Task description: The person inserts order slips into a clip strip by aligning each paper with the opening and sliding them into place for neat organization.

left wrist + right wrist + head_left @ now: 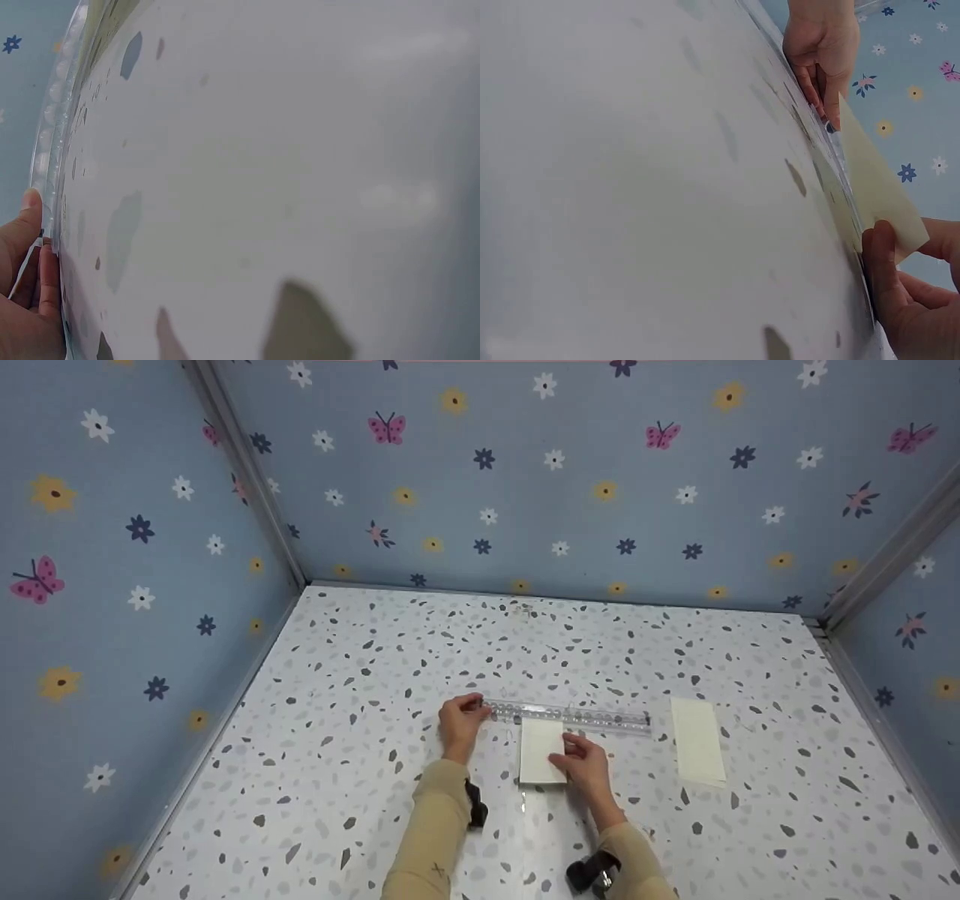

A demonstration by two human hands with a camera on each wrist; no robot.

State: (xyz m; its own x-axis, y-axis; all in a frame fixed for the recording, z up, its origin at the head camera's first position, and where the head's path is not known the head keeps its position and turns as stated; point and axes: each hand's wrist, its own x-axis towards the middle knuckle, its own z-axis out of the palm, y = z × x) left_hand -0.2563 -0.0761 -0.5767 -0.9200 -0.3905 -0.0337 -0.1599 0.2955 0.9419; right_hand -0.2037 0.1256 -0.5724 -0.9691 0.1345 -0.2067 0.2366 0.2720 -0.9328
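A clear plastic strip (607, 721) with rows of round shapes lies crosswise on the table. My left hand (459, 721) grips its left end between thumb and fingers, as the left wrist view shows on the strip (51, 124). Just below the strip is a cream paper piece (540, 754), its far edge right at the strip. Its right edge is pinched between the thumb and fingers of my right hand (587, 769). In the right wrist view the paper (881, 184) stands tilted up from the table, with the left hand (821, 52) beyond it.
A second cream paper piece (697, 742) lies flat to the right of the strip. The speckled white table (360, 675) ends at blue flowered walls (525, 510) at the back and sides. Black straps with devices (476, 804) sit on both wrists.
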